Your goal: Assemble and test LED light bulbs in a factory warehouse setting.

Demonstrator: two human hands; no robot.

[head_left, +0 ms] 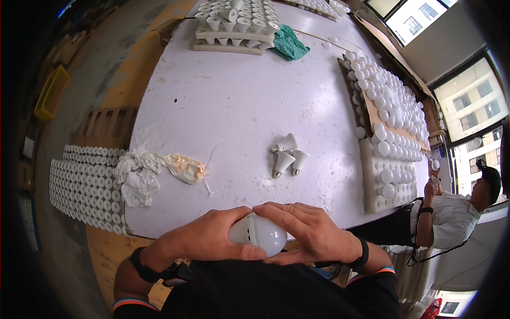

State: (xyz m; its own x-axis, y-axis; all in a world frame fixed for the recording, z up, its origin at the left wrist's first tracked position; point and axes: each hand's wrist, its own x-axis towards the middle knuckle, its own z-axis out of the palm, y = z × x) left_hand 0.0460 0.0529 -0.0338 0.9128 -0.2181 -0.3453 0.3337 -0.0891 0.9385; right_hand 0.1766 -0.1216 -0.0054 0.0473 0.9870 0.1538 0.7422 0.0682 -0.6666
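Observation:
Close to my body, in front of the table's near edge, I hold a white LED light bulb (272,237) in both hands. It lies on its side with its round frosted dome toward the right. My left hand (204,234) is closed around the white housing, its thumb along the near side. Dark slots show in the housing; its far left end is hidden in my palm. My right hand (311,231) curves around the dome, fingers over the top and thumb below. Beyond my hands, three white bulb housings (283,163) with metal screw caps lie together on the white table (223,117).
Crumpled white cloth (141,178) and a stained plastic bag (186,168) lie at left, beside rows of white round parts (87,186). Foam trays of housings (234,45) and a green cloth (289,43) stand far back. Bulb domes (390,98) fill the right side, near another person (446,218).

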